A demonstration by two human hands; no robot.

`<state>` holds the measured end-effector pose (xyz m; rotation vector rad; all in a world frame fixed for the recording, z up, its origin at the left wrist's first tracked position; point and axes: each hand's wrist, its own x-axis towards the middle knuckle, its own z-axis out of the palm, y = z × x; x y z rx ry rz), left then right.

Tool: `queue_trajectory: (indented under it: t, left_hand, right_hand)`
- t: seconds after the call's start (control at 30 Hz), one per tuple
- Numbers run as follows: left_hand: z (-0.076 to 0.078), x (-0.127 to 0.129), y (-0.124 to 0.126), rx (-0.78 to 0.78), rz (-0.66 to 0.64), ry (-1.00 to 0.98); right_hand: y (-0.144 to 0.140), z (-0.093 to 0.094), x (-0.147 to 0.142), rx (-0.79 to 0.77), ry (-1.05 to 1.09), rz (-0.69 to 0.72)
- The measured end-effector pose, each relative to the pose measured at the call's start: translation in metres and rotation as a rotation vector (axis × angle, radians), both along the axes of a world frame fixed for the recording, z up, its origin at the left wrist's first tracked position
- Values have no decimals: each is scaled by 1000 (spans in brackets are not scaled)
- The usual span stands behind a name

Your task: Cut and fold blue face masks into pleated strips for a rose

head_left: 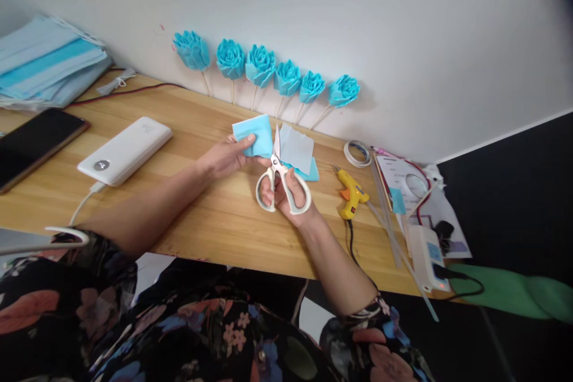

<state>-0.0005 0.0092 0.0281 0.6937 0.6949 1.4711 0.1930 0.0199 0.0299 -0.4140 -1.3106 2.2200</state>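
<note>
Between the thumb and fingers of my left hand (228, 156) is a folded light-blue fabric piece (254, 131), held above the wooden table. My right hand (289, 194) has its thumb and fingers through the handle loops of white-handled scissors (276, 161). The blades point away from me and stand parted a little, close to the right edge of the held piece. Under and beside the scissors, a greyish-white fabric piece (299, 148) lies on the table with a blue piece (310, 172) showing beneath it. Some fingers of my left hand are hidden behind the fabric.
Several blue fabric flowers (260, 65) on sticks lean against the wall. On the right lie a yellow glue gun (351, 191), a tape roll (357, 154), papers and a power strip (427, 256). Left are a white power bank (125, 151), a phone (38, 146) and stacked face masks (49, 62).
</note>
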Motion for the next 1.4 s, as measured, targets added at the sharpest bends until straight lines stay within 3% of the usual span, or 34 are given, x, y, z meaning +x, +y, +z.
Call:
queue_trajectory:
  t: [0.23, 0.5, 0.7, 1.13, 1.4]
  left_hand:
    - [-2, 1, 0, 12, -20, -12]
    - [0, 0, 0, -4, 40, 118]
    - [-6, -1, 2, 37, 17, 147]
    - [-8, -4, 3, 112, -19, 97]
    - [-3, -6, 3, 75, 15, 126]
  right_hand:
    - [-1, 2, 0, -14, -27, -17]
    - [-4, -1, 0, -51, -10, -31]
    - [-6, 0, -1, -83, -20, -59]
    - [-11, 2, -6, -125, -26, -97]
    - [-9, 0, -3, 14, -48, -104]
